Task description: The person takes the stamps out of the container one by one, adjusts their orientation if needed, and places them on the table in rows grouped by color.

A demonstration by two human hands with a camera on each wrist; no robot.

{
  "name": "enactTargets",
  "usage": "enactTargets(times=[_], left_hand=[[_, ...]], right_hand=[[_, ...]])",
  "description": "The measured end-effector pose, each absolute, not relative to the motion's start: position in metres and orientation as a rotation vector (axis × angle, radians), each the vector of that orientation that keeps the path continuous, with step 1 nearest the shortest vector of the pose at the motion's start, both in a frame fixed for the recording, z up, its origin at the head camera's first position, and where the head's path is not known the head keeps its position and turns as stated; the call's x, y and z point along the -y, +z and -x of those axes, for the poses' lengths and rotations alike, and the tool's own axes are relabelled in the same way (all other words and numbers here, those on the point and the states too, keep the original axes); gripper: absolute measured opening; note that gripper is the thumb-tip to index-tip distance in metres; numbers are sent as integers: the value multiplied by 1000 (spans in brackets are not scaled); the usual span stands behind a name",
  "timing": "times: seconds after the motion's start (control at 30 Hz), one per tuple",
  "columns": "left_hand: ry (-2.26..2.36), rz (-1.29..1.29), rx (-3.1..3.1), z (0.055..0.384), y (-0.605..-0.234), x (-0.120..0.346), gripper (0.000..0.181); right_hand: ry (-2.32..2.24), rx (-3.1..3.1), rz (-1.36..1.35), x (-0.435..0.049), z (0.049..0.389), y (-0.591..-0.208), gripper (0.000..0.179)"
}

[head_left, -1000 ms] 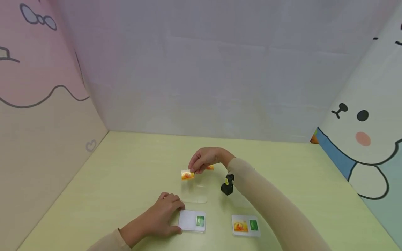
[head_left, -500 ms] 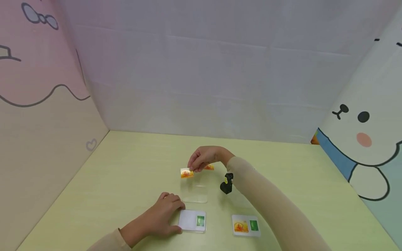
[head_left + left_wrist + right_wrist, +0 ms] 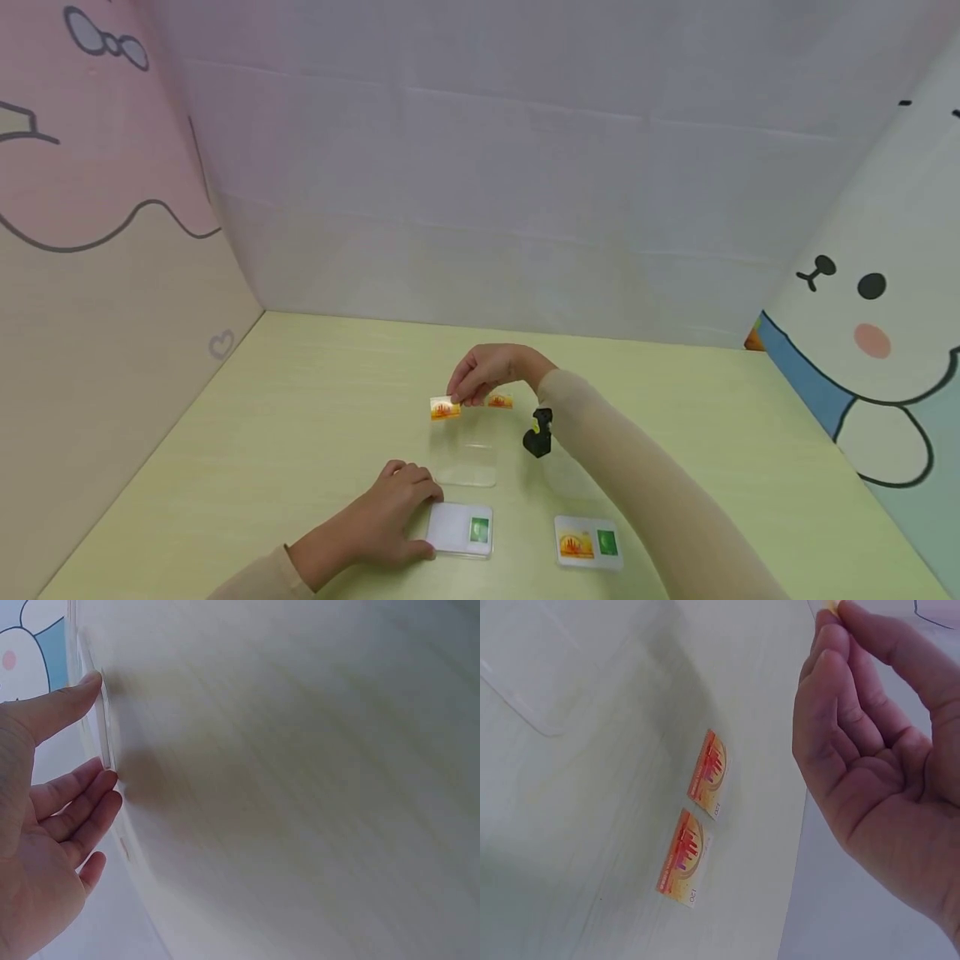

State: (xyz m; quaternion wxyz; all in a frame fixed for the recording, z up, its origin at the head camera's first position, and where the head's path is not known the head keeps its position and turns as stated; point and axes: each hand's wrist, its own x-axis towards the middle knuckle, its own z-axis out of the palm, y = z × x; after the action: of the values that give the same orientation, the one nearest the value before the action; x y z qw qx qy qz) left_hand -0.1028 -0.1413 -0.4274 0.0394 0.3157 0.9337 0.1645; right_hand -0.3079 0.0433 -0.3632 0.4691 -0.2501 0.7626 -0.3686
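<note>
My right hand point(image 3: 487, 371) pinches an orange-and-yellow stamp point(image 3: 445, 407) by its edge, above the far middle of the table. In the right wrist view, just a sliver of that stamp point(image 3: 830, 606) shows between thumb and fingertip. Two similar stamps point(image 3: 684, 859) lie on the table near this hand, one marked 120. My left hand point(image 3: 397, 517) holds the left end of a white card in a clear case point(image 3: 450, 527), thumb at the near corner, fingers at the far one. A green stamp point(image 3: 478, 529) sits on the card's right side.
Another white card point(image 3: 588, 560) bearing an orange stamp and a green one lies to the right. A clear plastic piece point(image 3: 467, 477) lies beyond the held case. A small black device point(image 3: 537, 433) is worn at the right wrist. Fabric walls enclose the table.
My right hand has shifted slightly up and away with the pinched stamp, showing more of a stamp lying behind it. The left hand keeps its place on the card case.
</note>
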Motion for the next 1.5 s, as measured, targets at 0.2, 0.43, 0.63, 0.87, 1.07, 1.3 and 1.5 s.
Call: enactTargets(times=[0.2, 0.43, 0.63, 0.87, 1.07, 1.3, 1.5], left_hand=[[497, -964, -2851, 104, -428, 142, 47], [502, -953, -2843, 104, -429, 142, 46], [506, -956, -2845, 104, -429, 142, 46], [498, -947, -2843, 104, -429, 142, 46], [504, -949, -2846, 104, -429, 142, 46], [505, -949, -2853, 103, -427, 141, 46], [498, -941, -2846, 103, -427, 140, 47]], right_hand=[[-897, -1887, 609, -38, 311, -360, 18], [-888, -1918, 626, -31, 311, -363, 20], [-921, -1947, 603, -29, 310, -366, 19], [-938, -1954, 598, -28, 312, -370, 20], [-943, -1985, 569, -29, 314, -374, 20], [-951, -2011, 539, -30, 315, -379, 20], [-972, -2029, 497, -32, 317, -384, 20]])
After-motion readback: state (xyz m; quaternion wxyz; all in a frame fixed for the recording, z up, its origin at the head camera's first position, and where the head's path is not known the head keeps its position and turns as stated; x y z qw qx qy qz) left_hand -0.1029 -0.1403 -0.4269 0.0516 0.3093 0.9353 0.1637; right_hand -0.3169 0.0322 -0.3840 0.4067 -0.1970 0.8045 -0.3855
